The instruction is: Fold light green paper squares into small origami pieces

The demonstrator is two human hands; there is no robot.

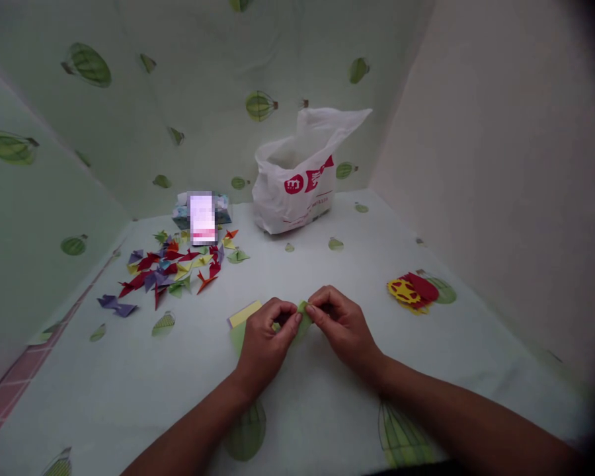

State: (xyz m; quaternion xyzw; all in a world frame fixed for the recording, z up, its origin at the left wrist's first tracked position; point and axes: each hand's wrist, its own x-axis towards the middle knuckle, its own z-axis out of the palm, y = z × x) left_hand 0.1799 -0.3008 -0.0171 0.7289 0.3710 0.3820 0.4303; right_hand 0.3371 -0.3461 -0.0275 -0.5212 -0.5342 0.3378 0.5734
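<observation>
Well apart from bag [295, 198], green paper [304, 322] between hands [269, 334] [346, 328]

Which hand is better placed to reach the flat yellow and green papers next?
Probably the left hand: it is nearest the flat papers; the right hand is farther away. Both pinch the green piece, though.

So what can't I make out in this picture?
In the head view:
Small green paper piece: partly covered by the left hand and right hand.
Flat yellow and green paper: partly behind the left hand.
White plastic bag with red print: front wall hides any contents.
Bright rectangular screen: pixelated, unreadable.
</observation>
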